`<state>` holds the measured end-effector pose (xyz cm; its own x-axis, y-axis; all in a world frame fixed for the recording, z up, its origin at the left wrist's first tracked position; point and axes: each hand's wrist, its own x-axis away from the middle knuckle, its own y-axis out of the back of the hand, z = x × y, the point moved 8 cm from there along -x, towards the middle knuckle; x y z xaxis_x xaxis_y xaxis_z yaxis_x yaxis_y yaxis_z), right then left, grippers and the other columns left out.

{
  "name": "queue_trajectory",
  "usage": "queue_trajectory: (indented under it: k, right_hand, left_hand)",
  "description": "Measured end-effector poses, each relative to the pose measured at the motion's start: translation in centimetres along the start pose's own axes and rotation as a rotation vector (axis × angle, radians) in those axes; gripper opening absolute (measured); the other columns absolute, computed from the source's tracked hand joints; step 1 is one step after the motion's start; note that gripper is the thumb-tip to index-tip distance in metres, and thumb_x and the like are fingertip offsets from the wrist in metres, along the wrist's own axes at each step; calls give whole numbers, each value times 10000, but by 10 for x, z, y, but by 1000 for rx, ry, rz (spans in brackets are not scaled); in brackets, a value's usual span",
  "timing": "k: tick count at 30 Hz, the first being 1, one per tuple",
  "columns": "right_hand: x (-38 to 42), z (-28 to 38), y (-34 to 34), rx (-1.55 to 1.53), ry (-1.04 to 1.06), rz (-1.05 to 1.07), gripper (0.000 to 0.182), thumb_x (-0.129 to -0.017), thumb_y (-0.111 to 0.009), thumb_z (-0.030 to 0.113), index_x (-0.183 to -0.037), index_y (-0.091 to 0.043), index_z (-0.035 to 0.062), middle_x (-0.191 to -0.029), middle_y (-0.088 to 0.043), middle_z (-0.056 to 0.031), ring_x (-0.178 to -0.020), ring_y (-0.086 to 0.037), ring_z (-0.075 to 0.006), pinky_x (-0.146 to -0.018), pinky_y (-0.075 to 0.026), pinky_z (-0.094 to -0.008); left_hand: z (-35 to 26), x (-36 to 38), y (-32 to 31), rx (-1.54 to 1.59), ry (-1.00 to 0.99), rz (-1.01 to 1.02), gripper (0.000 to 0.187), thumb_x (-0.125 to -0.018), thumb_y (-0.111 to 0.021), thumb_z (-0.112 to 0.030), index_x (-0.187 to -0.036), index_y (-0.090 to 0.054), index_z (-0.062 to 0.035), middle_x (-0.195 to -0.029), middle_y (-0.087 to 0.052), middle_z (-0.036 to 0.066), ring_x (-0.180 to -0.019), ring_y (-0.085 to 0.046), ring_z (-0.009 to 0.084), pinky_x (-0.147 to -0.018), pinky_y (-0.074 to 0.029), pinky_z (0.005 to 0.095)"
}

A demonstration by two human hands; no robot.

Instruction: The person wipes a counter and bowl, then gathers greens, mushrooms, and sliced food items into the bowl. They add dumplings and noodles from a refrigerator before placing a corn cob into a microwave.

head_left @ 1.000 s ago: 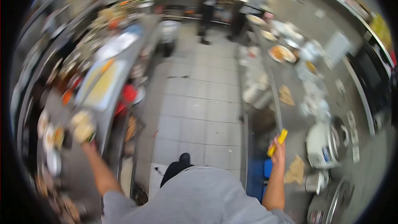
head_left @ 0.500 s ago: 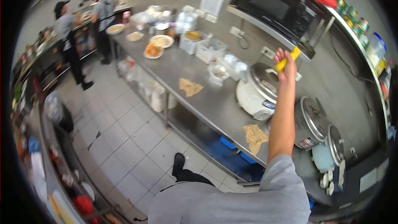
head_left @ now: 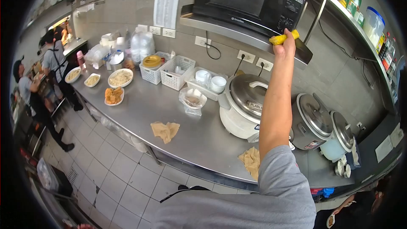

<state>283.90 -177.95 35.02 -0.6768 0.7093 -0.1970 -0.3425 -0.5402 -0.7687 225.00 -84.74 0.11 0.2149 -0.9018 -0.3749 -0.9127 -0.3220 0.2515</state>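
My right hand [head_left: 285, 46] is closed round a yellow object [head_left: 283, 38], perhaps a rolled cloth or wrapper. It is raised at the lower right corner of the black microwave [head_left: 237, 0], just below its control knobs; whether a finger touches them I cannot tell. Below my outstretched arm, a large white rice cooker [head_left: 237, 121] with a metal lid stands on the steel table [head_left: 195, 144]. A crumpled tan cloth [head_left: 251, 162] lies beside my sleeve. My left hand is out of view.
Another tan cloth [head_left: 165, 131], food plates [head_left: 121, 78] and white baskets [head_left: 177, 73] are on the table. More cookers [head_left: 311, 121] stand to the right. Two people [head_left: 32, 93] are at the far left, another person [head_left: 360, 208] at the lower right. Jars fill a shelf [head_left: 354, 21].
The view has turned and shifted. My right hand, with the yellow object still in it, has come up to the microwave's control side. A person now shows at the lower right.
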Motion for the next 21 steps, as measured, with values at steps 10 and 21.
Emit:
queue_trajectory:
  k: [10, 21]
  right_hand:
    - [47, 2, -17, 45, 132, 142, 157, -944, -624, 155, -1047, -522, 93, -875, -577, -75, -755, -584, -239, -685, -529, -364]
    - [-20, -59, -177, 1220, 18, 653, 233, -880, -687, 170, -1017, -549, 42, -780, -538, -33, -614, -527, -137, -570, -532, -320]
  left_hand:
    - [-48, 82, -216, 822, 286, 477, 296, -1050, -436, -321, -1162, -544, -68, -815, -508, -19, -600, -434, 42, -469, -312, 194]
    - [-161, 152, -251, 719, 181, 945, 241, -1043, -488, -244, -1225, -526, -90, -867, -558, 0, -630, -501, 46, -481, -348, 177]
